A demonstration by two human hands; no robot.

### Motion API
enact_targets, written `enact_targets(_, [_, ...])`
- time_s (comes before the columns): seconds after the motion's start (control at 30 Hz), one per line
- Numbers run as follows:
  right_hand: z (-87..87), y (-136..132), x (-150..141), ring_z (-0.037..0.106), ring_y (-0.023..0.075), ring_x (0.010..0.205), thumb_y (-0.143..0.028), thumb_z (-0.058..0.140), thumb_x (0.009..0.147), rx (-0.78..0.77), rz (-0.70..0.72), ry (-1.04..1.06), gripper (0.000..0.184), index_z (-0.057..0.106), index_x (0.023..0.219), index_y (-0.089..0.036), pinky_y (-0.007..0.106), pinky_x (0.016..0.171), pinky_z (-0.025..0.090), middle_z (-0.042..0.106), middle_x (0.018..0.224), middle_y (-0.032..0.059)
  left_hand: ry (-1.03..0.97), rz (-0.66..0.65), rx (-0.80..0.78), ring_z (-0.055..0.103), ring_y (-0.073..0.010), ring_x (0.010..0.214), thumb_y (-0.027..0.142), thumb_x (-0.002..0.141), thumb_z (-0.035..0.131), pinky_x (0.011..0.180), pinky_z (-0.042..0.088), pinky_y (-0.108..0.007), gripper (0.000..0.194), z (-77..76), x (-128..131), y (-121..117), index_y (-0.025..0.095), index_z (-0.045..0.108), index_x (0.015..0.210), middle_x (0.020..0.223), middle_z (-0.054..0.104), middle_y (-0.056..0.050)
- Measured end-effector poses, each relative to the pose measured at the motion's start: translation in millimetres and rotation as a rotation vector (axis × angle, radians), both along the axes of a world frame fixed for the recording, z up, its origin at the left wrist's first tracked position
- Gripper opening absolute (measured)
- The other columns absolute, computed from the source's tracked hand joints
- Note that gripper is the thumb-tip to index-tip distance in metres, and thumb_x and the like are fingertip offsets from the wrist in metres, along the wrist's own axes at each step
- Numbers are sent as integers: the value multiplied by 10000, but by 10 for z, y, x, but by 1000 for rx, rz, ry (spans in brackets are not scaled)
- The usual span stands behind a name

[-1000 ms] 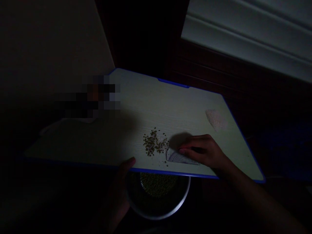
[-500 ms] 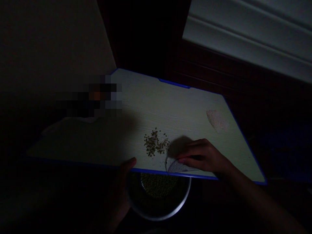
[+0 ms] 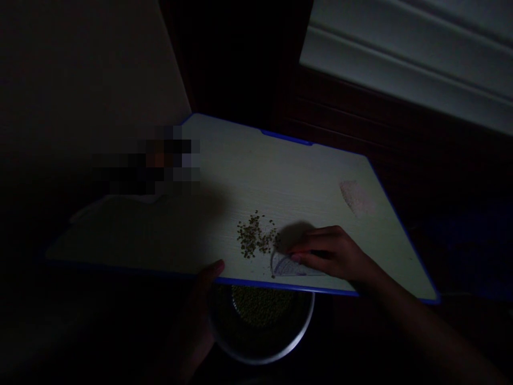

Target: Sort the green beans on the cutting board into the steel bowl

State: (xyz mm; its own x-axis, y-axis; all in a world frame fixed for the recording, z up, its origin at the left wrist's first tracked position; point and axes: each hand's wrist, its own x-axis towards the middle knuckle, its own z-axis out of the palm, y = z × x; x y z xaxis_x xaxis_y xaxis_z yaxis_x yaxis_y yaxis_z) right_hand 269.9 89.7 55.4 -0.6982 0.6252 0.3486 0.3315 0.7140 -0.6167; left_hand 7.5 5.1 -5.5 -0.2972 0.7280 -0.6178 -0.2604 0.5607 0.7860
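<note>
My right hand (image 3: 326, 251) pinches a clear protractor (image 3: 292, 267) that lies low over the table near its front edge. Just left of the protractor is a loose scatter of small greenish beans (image 3: 250, 235), with bits of debris among them. My left hand (image 3: 202, 305) is at the front edge, its thumb resting on the tabletop; its other fingers are hidden in the dark beside a metal bowl (image 3: 294, 343). Under the table edge, that bowl holds many green beans (image 3: 260, 307), partly covered by the tabletop.
The pale folding table (image 3: 240, 160) has a blue rim. A small heap of pale, fine bits (image 3: 356, 198) lies at its right side. A blurred-out patch (image 3: 156, 160) covers the left corner. A wall stands at left, and the room is very dark.
My right hand has shifted the protractor slightly up and away from the front edge. A few specks now lie by its left tip. The left hand and bowl are nearly unchanged.
</note>
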Motion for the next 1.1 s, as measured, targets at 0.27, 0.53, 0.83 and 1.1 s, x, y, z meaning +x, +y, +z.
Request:
enact_targets(0.27, [10, -19, -47, 708, 114, 758, -253, 657, 981, -32, 49, 6, 153, 767, 1054, -174, 225, 678, 556, 772, 877, 51, -41, 65, -76, 680, -365, 1144, 418, 762, 679, 1021, 503, -516, 259, 85, 46, 54, 277, 648, 976, 962, 773, -65])
enact_targets(0.53, [42, -68, -60, 711, 117, 731, -266, 647, 987, 20, 32, 10, 156, 767, 1009, -169, 225, 653, 557, 776, 844, 47, -20, -15, 11, 722, -346, 1065, 300, 718, 707, 992, 533, -492, 391, -47, -44, -53, 269, 610, 1095, 1012, 798, -57])
enact_targets(0.83, [98, -512, -236, 724, 135, 681, -212, 581, 1007, 82, -194, -92, 163, 733, 1033, -158, 268, 615, 526, 793, 841, 30, -210, 87, -135, 726, -352, 1009, 446, 684, 777, 999, 523, -504, 293, 196, 42, 54, 263, 698, 898, 808, 781, -38])
enact_targets(1.1, [139, -493, -516, 637, 134, 601, -224, 529, 1022, 33, -215, -113, 226, 704, 903, -143, 289, 554, 442, 715, 720, 39, -143, 173, -107, 698, -349, 1109, 378, 649, 785, 975, 549, -459, 185, 195, 71, 117, 284, 671, 760, 790, 769, -48])
